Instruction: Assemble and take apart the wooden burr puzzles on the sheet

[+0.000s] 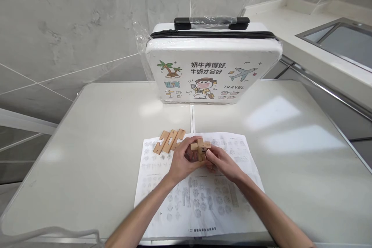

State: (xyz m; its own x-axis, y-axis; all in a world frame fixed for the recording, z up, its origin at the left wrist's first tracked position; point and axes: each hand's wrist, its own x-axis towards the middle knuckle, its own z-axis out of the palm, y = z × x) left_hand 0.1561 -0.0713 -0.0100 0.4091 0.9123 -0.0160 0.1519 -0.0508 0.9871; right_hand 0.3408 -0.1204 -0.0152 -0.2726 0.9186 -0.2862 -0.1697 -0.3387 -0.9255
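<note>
Between my two hands is a small wooden interlocking puzzle (201, 148), its light blocks crossing one another and one face marked with a 2. My left hand (181, 161) curls around its left side, fingers behind it. From the right, my right hand (222, 161) grips it, the thumb pressed near the numbered block; the other fingertips are partly hidden. Three flat notched wooden pieces (169, 142) lie side by side just left of my left hand, bearing numbers. Under both hands spreads a printed instruction sheet (200, 217) with rows of small diagrams.
A white plastic-wrapped suitcase (213, 66) with cartoon prints and a black handle stands at the back of the pale folding table (87, 155). A grey tiled wall (72, 15) rises behind. At the right is a counter with a sink (343, 40).
</note>
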